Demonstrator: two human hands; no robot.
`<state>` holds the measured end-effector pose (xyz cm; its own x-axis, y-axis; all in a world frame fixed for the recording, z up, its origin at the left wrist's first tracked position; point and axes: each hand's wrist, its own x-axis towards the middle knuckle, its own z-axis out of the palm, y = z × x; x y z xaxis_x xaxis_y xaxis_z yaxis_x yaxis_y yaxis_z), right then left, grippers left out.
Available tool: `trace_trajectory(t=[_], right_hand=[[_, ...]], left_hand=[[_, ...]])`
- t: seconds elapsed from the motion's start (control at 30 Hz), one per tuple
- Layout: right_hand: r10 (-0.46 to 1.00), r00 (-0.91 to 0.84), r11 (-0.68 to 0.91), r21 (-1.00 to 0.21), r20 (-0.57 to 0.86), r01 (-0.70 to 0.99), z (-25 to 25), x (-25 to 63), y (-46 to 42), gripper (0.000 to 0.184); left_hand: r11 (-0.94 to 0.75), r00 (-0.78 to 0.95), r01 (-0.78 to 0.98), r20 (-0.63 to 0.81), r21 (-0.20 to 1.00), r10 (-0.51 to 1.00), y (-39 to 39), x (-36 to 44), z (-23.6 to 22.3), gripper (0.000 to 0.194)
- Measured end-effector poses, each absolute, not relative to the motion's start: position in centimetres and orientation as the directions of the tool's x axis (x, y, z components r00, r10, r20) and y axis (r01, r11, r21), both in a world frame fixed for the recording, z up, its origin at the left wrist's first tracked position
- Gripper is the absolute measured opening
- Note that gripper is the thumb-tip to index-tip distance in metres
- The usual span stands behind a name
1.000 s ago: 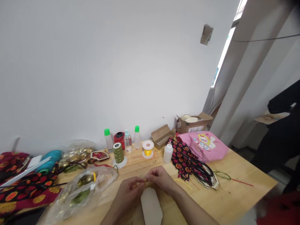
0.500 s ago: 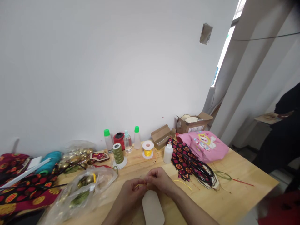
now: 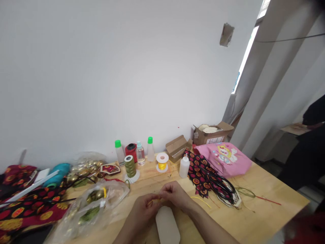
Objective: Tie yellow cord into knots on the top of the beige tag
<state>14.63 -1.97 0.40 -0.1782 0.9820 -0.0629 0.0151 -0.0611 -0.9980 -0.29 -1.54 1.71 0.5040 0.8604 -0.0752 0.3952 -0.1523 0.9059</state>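
Observation:
My left hand [image 3: 144, 209] and my right hand [image 3: 175, 196] meet fingertip to fingertip over the near middle of the table. Both are closed in a pinch on a thin yellow cord, of which a short bit shows at the left fingers; the rest is hidden by them. Just below the fingers is a pale, flat tag-shaped piece [image 3: 167, 225] with cut corners, its top end close to the pinch. Whether the cord runs through it I cannot tell. Another stretch of yellow cord [image 3: 203, 200] lies right of my right wrist.
Along the wall stand green-capped bottles [image 3: 150, 150], an olive thread spool [image 3: 130, 166], a yellow cord spool [image 3: 161, 162] and a white squeeze bottle [image 3: 184, 167]. Plastic bags with bells [image 3: 95, 196] lie left. Patterned cloth [image 3: 196, 173], black cords [image 3: 220, 186] and a pink bag [image 3: 224, 157] lie right.
The view has shifted slightly, so everything sits a little further right. Both hands keep their pinch in nearly the same pose.

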Motion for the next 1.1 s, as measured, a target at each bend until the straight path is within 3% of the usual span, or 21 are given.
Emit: trace_trajectory(t=[0.4,0.7,0.9,1.1], right_hand=[[0.982,-0.177,-0.059,-0.998,-0.063,0.027,0.4,14.7,-2.1,0.022],[0.979,-0.185,-0.088,-0.996,-0.086,-0.005,0.1,14.8,-1.9,0.025],[0.983,-0.159,-0.090,-0.996,-0.088,-0.009,0.9,14.9,-2.2,0.025],[0.981,-0.160,-0.116,-0.993,-0.114,-0.006,1.4,15.3,-2.4,0.026]], left_hand=[[-0.113,0.490,0.359,-0.084,0.926,0.868,-1.6,-0.3,1.3,0.021],[-0.110,0.452,0.350,-0.064,0.930,0.890,-1.6,-0.4,1.9,0.030],[0.045,0.437,0.222,-0.140,0.974,0.889,-1.4,-0.7,1.7,0.027],[0.002,0.416,0.222,-0.096,0.975,0.904,-0.7,-1.3,1.2,0.025]])
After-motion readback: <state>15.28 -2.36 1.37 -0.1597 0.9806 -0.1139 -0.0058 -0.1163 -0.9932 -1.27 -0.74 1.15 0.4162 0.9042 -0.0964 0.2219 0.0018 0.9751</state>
